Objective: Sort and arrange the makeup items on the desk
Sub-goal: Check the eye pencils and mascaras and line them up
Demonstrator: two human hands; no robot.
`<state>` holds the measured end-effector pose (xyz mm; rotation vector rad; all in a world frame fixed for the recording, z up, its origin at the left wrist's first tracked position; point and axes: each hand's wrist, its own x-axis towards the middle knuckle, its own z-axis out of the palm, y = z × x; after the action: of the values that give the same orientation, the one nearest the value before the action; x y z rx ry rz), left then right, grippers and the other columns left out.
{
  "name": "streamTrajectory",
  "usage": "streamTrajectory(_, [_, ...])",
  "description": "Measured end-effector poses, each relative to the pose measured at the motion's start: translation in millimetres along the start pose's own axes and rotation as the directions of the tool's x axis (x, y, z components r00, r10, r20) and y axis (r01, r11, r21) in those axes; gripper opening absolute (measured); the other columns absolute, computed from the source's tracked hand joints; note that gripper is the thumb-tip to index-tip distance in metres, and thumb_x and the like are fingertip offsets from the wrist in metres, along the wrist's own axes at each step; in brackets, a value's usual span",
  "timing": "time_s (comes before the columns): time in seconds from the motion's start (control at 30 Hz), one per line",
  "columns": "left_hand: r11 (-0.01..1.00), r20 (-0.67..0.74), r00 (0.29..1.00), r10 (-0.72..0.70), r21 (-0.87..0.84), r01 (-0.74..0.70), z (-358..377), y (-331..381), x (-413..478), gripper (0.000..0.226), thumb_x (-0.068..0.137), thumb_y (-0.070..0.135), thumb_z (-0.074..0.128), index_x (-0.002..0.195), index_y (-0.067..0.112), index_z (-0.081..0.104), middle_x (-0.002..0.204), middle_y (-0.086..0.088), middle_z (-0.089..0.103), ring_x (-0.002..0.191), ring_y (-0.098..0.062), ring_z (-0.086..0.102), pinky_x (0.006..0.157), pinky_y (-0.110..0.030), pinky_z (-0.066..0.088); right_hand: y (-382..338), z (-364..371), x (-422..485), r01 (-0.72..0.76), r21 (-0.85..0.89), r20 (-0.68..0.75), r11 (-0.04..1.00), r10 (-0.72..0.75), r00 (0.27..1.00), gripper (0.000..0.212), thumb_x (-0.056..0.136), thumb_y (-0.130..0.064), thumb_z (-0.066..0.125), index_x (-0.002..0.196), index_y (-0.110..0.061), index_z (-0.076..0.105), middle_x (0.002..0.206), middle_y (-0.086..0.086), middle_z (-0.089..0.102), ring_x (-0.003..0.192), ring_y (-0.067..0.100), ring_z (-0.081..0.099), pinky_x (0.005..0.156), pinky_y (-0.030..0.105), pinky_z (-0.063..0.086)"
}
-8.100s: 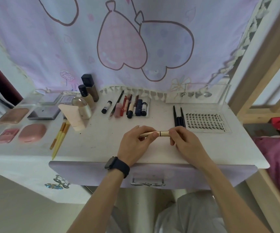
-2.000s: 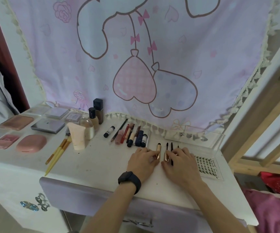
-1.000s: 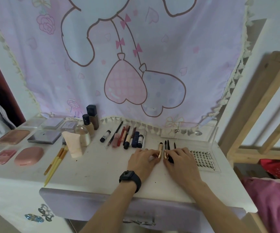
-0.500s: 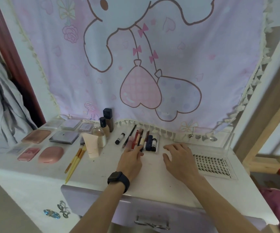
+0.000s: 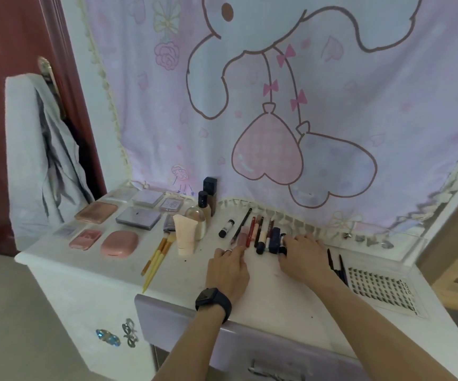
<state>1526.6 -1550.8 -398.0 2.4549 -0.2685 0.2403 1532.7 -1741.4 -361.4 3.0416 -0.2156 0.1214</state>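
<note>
Pencils (image 5: pixel 258 232) lie between left hand (image 5: pixel 228 268) and right hand (image 5: pixel 302 256), near tube (image 5: pixel 185 238).

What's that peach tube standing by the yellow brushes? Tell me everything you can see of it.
The peach tube is a matte squeeze tube, soft plastic by its look. It stands upright on the white desk, wide flat end up, narrowing toward its base. No label is readable. Yellow-handled brushes lie at its left; a rounded clear bottle stands close behind, contact unclear. The left hand lies apart, to its right.
</note>
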Motion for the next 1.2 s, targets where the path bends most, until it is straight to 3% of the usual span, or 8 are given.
streamTrajectory(0.27, [0.998, 0.001, 0.999, 0.033, 0.047, -0.033, 3, -4, -1, 0.037, 0.097, 0.025, 0.046, 0.132, 0.028, 0.06, 0.119, 0.008, 0.067, 0.115, -0.019, 0.044, 0.088, -0.031, 0.036, 0, -8, 11, -0.115, 0.101, 0.082, 0.988, 0.107, 0.991, 0.041, 0.093, -0.029, 0.056, 0.13, -0.01, 0.051, 0.122, 0.011, 0.063, 0.113, 0.031, 0.058, 0.079, 0.033, 0.047])
streamTrajectory(0.43, [0.996, 0.004, 0.999, 0.041, 0.081, -0.041, 2, -3, -1, 0.034, 0.098, 0.027, 0.046, 0.127, 0.028, 0.063, 0.126, 0.01, 0.064, 0.118, -0.018, 0.043, 0.091, -0.031, 0.035, 8, -20, 16, -0.148, 0.159, 0.15, 0.976, 0.125, 0.981, 0.019, 0.094, -0.031, 0.056, 0.094, -0.012, 0.054, 0.085, 0.003, 0.06, 0.081, 0.021, 0.057, 0.053, 0.027, 0.035])
streamTrajectory(0.53, [0.993, -0.002, 0.999, 0.05, 0.104, -0.05, 2, -3, -1, 0.034, 0.098, 0.027, 0.045, 0.127, 0.027, 0.062, 0.126, 0.009, 0.064, 0.118, -0.018, 0.043, 0.092, -0.031, 0.036, 16, -31, 7, -0.207, 0.259, 0.13, 0.943, 0.179, 0.975, 0.033, 0.1, -0.042, 0.049, 0.086, -0.012, 0.05, 0.072, -0.002, 0.049, 0.075, 0.02, 0.05, 0.061, 0.029, 0.037])
streamTrajectory(0.67, [0.99, 0.0, 0.998, 0.057, 0.127, -0.056, 1, -2, -3, 0.034, 0.098, 0.027, 0.045, 0.127, 0.027, 0.062, 0.126, 0.009, 0.063, 0.119, -0.018, 0.043, 0.092, -0.031, 0.035, 30, -36, -25, -0.26, 0.562, 0.127, 0.785, 0.229, 0.965, 0.028, 0.096, -0.031, 0.056, 0.075, -0.014, 0.059, 0.069, 0.004, 0.062, 0.065, 0.023, 0.06, 0.058, 0.03, 0.046])
streamTrajectory(0.87, [0.988, 0.037, 0.998, 0.051, 0.146, -0.056, -3, 6, -3, 0.032, 0.097, 0.028, 0.048, 0.125, 0.032, 0.063, 0.131, 0.007, 0.061, 0.121, -0.021, 0.044, 0.094, -0.034, 0.038, 41, -17, -108, -0.231, 0.9, 0.158, 0.369, 0.217, 0.963, 0.017, 0.1, -0.019, 0.058, 0.1, -0.027, 0.072, 0.086, -0.006, 0.074, 0.076, 0.013, 0.063, 0.075, 0.028, 0.054])
streamTrajectory(0.93, [0.996, 0.091, 0.995, 0.051, 0.071, -0.057, -3, 14, -7, 0.031, 0.097, 0.032, 0.049, 0.126, 0.034, 0.062, 0.129, 0.007, 0.061, 0.122, -0.021, 0.044, 0.098, -0.036, 0.039, 43, -9, -133, -0.211, 0.948, 0.171, 0.237, 0.179, 0.969, 0.018, 0.101, -0.016, 0.059, 0.108, -0.027, 0.072, 0.088, -0.009, 0.076, 0.076, 0.005, 0.066, 0.069, 0.015, 0.052])
streamTrajectory(1.03, [0.978, 0.226, 0.963, 0.143, -0.185, -0.102, 5, 37, -21, 0.026, 0.096, 0.037, 0.055, 0.119, 0.036, 0.067, 0.112, 0.018, 0.066, 0.114, -0.013, 0.051, 0.096, -0.032, 0.042, 46, -2, -155, -0.166, 0.968, 0.137, 0.19, 0.155, 0.978, 0.017, 0.1, -0.016, 0.062, 0.107, -0.027, 0.073, 0.089, -0.014, 0.077, 0.073, -0.002, 0.066, 0.067, 0.009, 0.049])
streamTrajectory(1.2, [0.719, 0.335, 0.93, 0.15, -0.683, 0.13, 17, 73, -41, 0.023, 0.094, 0.031, 0.066, 0.115, 0.026, 0.074, 0.109, 0.013, 0.074, 0.105, 0.001, 0.065, 0.089, -0.014, 0.045, 47, 4, -159, -0.112, 0.98, 0.088, 0.164, 0.149, 0.985, 0.016, 0.1, -0.014, 0.062, 0.105, -0.024, 0.073, 0.087, -0.008, 0.077, 0.071, 0.002, 0.066, 0.068, 0.013, 0.051])
